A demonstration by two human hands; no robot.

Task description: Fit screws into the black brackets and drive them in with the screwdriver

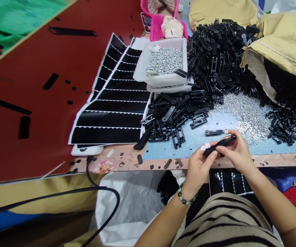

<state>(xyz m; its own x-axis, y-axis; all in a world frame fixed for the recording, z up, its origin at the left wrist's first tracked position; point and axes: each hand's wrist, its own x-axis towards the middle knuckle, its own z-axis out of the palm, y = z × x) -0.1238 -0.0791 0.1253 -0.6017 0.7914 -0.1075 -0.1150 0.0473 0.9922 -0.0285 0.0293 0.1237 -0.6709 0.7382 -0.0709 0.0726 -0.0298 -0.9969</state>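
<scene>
Left hand (pixel 199 165) and right hand (pixel 238 154) are pinching a black part (pixel 222 141) at four o'clock in view, near the edge of the counter (pixel 271 158); a loosened pinch could be dropping it.

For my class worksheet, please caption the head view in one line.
Left hand and right hand hold a black part before heaped black pieces and small metal bits.

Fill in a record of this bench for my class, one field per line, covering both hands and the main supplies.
Left hand: gripping a black part
Right hand: gripping the same part
Tub: white, holding small metal pieces
Sheets: black strips, left of the tub
Baskets: pink, behind the tub
Pile: black parts, right of the tub
Sack: yellow, far right
</scene>
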